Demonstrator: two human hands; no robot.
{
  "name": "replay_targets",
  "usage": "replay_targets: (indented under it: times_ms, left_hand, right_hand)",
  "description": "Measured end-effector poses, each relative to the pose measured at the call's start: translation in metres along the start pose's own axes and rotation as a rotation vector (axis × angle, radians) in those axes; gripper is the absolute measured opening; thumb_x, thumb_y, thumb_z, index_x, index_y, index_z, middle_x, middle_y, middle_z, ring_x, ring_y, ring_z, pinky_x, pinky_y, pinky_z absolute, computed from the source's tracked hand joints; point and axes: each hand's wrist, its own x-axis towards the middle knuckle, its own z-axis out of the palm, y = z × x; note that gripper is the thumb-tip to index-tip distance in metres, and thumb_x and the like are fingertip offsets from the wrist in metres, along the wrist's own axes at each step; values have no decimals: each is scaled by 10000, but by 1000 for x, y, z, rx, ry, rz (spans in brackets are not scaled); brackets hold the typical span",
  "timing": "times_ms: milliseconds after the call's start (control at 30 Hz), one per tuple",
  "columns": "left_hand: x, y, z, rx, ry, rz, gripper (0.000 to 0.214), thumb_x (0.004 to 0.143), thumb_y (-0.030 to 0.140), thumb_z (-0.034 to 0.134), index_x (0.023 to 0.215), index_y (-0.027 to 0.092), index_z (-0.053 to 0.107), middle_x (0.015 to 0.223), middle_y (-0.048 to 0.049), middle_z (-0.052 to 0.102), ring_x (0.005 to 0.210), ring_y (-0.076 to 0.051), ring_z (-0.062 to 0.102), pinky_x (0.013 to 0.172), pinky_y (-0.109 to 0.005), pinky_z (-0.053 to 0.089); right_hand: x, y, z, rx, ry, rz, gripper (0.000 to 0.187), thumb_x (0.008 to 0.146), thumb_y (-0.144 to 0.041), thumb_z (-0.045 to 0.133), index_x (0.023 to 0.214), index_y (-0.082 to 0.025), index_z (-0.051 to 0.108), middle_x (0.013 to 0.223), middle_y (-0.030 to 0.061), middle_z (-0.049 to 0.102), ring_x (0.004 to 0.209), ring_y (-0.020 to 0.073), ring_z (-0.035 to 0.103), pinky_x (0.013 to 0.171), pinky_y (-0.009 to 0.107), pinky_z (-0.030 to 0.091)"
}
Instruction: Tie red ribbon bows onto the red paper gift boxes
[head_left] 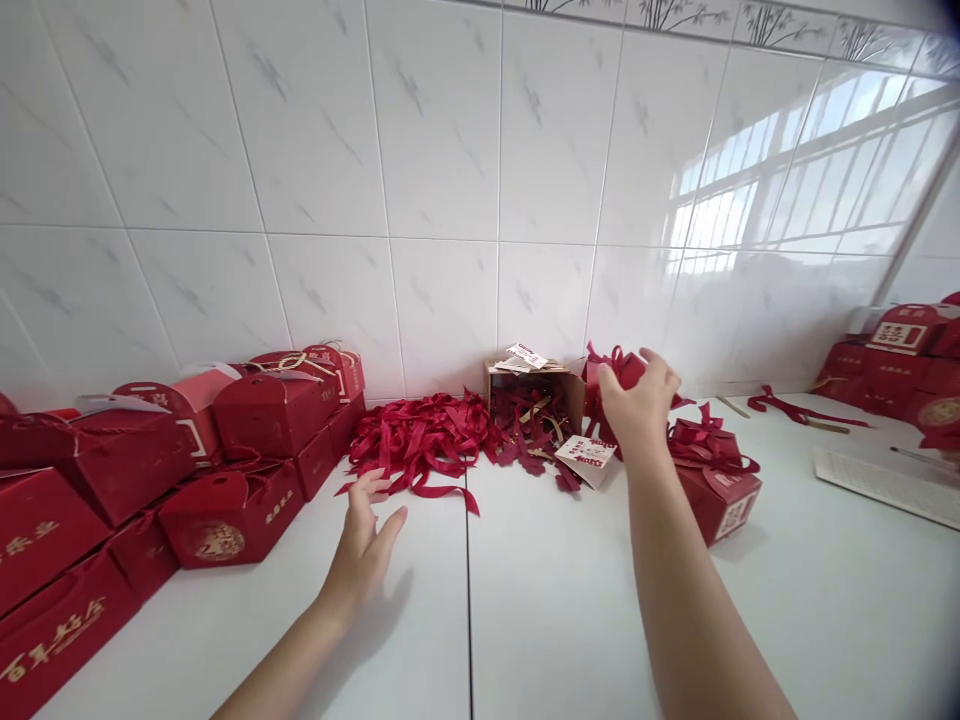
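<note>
My left hand point(365, 545) is empty above the table, its fingers apart, just in front of a tangled pile of red ribbons point(420, 435). Toward the wall, my right hand point(637, 400) is around a small red gift box point(592, 385) tied with a ribbon bow. Part of that box is hidden behind the hand. A second red gift box point(720, 495) with a ribbon bow stands beside my right forearm. Left of the right hand, an open cardboard box point(574, 390) lies on its side with dark red pieces spilling out. A printed card point(587, 452) leans at its front.
Red boxes with gold lettering point(255, 515) are stacked along the left. More red boxes point(885, 375) are piled at the far right. Loose ribbon point(795, 405) and a pale flat strip point(885, 485) lie on the white table point(555, 610). A tiled wall point(442, 150) rises behind.
</note>
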Motion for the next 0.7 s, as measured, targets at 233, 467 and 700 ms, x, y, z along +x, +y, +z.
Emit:
replay_targets:
  times_ms: [233,467,700]
  left_hand:
    - [28,-19,-36,479,422,144,611,725,258,590,1268,198,316,1371,-184,361,1305,-357,314,1056,-551,255]
    - [38,-9,-90,789,806,158,671,768,363,609,1339,233,282,1488,-137,193,1358,-362,185,1067,-535,186]
    - [35,-16,-99,739,559,-204,436,815,551,481,1005,173,584,1360,-188,382,1259,-450,252,934,-620,291]
  right_hand:
    - [-30,-12,42,51,-149,-214,677,802,-317,497,1403,-124,252,1394,217,272,1308,326,294,1068,465,288]
    - [-97,42,116,-251,-388,-378,624,844,-275,452,1424,-116,286,1488,206,184,1364,335,195,1069,482,259]
    - [-127,91,140,-436,-739,-381,603,840,-290,493,1414,-163,363,1518,176,203,1382,368,175,1071,517,216]
